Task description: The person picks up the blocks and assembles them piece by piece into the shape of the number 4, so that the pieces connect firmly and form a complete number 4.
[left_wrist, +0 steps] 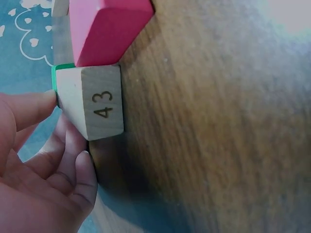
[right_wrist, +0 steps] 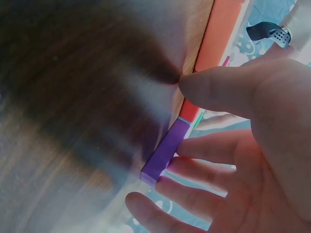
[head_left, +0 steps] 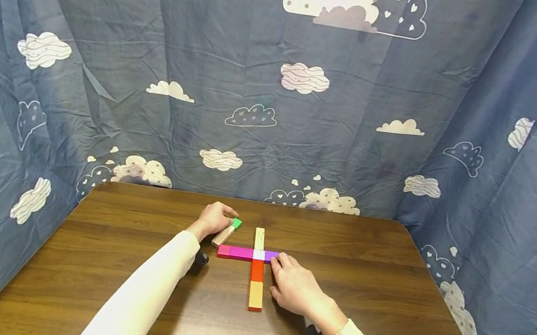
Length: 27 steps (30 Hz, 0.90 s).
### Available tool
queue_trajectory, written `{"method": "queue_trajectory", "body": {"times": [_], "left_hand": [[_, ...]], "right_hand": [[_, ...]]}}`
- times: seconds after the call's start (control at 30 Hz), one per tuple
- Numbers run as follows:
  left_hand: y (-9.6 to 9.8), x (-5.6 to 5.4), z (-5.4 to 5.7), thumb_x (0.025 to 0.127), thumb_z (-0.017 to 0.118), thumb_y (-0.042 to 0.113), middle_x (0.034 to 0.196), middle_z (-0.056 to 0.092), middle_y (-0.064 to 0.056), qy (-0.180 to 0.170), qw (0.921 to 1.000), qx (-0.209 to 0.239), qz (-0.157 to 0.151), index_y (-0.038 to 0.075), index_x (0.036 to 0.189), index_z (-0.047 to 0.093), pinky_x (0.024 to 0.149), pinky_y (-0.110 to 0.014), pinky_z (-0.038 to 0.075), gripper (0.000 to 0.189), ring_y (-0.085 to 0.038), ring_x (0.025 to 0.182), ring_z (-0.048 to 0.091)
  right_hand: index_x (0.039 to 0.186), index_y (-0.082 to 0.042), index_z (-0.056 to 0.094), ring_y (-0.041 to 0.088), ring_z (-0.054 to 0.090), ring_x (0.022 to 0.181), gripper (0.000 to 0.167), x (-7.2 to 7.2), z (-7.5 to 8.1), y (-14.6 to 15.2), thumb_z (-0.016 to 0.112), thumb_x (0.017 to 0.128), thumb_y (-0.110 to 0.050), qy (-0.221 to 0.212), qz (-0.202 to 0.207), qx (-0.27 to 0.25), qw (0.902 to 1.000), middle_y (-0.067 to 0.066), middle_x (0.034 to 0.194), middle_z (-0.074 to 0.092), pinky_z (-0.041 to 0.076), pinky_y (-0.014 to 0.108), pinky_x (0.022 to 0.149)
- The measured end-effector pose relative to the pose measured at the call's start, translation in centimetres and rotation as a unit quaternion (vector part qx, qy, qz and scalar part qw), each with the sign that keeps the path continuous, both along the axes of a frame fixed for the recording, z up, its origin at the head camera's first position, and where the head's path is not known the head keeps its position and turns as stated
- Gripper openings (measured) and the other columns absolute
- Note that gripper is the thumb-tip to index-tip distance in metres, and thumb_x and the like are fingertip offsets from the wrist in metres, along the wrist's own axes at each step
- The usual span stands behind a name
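Note:
My left hand (head_left: 214, 219) is at a pale wooden block (left_wrist: 103, 104) marked 43, with a green block (head_left: 236, 223) at its far end. In the left wrist view one fingertip meets the green edge, and the other fingers curl along the block's side. My right hand (head_left: 298, 286) lies over the right arm of a flat cross of blocks. Its straight, spread fingers touch a purple block (right_wrist: 165, 149), while the thumb tip is beside the red block (right_wrist: 189, 110) and orange block (right_wrist: 218, 36).
Other parts of the cross are a white centre (head_left: 259, 255), a cream block (head_left: 259, 238) at the far side, and a magenta block (head_left: 240, 253) with a pink block (head_left: 224, 251) on the left. Behind the wooden table (head_left: 351, 248) hangs a blue cloud-print curtain (head_left: 224, 52).

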<state>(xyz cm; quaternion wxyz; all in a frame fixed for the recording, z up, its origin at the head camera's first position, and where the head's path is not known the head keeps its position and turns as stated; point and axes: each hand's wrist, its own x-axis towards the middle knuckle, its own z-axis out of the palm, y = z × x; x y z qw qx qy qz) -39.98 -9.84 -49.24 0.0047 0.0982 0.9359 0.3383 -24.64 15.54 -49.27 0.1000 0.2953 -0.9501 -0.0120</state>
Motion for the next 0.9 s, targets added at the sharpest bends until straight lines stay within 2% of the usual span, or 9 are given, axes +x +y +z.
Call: {"method": "queue_trajectory", "body": {"times": [0.27, 0.67, 0.8, 0.9], "left_hand": [[-0.2, 0.1, -0.1, 0.088, 0.068, 0.010, 0.123, 0.070, -0.010, 0.014, 0.9999, -0.009, -0.005, 0.014, 0.111, 0.079, 0.093, -0.044, 0.048, 0.026, -0.033, 0.116, 0.061], [-0.4, 0.3, 0.0, 0.087, 0.068, 0.009, 0.122, 0.070, -0.012, 0.012, 0.9999, 0.008, -0.002, 0.010, 0.112, 0.078, 0.095, -0.044, 0.047, 0.027, -0.032, 0.115, 0.061], [-0.5, 0.2, -0.1, 0.088, 0.069, 0.011, 0.122, 0.069, -0.013, 0.011, 0.9999, 0.013, 0.000, 0.008, 0.114, 0.077, 0.098, -0.044, 0.046, 0.027, -0.033, 0.117, 0.060], [-0.6, 0.1, -0.2, 0.088, 0.069, 0.013, 0.121, 0.070, -0.013, 0.008, 0.9998, 0.017, -0.001, 0.007, 0.114, 0.076, 0.098, -0.043, 0.046, 0.028, -0.033, 0.116, 0.060]], "right_hand": [[0.128, 0.003, 0.062, 0.028, 0.058, 0.110, 0.060, -0.3, 0.0, 0.0, 0.080, 0.081, -0.029, -0.009, 0.000, -0.006, 0.9999, 0.011, 0.114, 0.055, 0.056, 0.043, 0.083], [0.123, -0.001, 0.064, 0.027, 0.059, 0.105, 0.054, -0.8, 0.3, -0.1, 0.080, 0.081, -0.031, -0.017, -0.004, -0.002, 0.9998, 0.009, 0.110, 0.055, 0.057, 0.045, 0.078], [0.119, -0.003, 0.065, 0.026, 0.060, 0.102, 0.048, -1.0, 0.4, -0.1, 0.080, 0.081, -0.029, -0.018, -0.005, -0.004, 0.9998, 0.008, 0.109, 0.054, 0.057, 0.045, 0.076], [0.110, -0.004, 0.066, 0.025, 0.060, 0.096, 0.039, -1.2, 0.4, 0.0, 0.079, 0.081, -0.026, -0.008, -0.002, -0.009, 0.9999, 0.007, 0.105, 0.054, 0.057, 0.044, 0.071]]}}
